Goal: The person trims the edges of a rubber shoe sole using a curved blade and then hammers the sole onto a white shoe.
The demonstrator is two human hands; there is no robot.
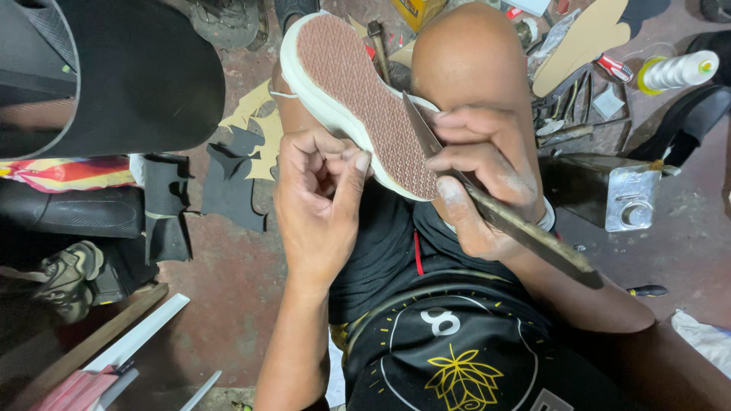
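Observation:
A shoe [358, 84] with a white rim and a brown patterned sole lies sole-up between my knees. My left hand [320, 198] pinches the near edge of the sole with thumb and fingers closed on the white rim. My right hand [483, 179] grips a long flat metal knife [525, 232]; its pointed blade tip rests against the sole's right edge near the heel. The knife's handle end sticks out toward the lower right.
Black and tan leather scraps [244, 152] lie on the red floor at left. A large black curved sheet [137, 76] fills the upper left. A metal block [628, 198], a thread spool [678, 72], a tan insole cutout [582, 42] and tools lie at right.

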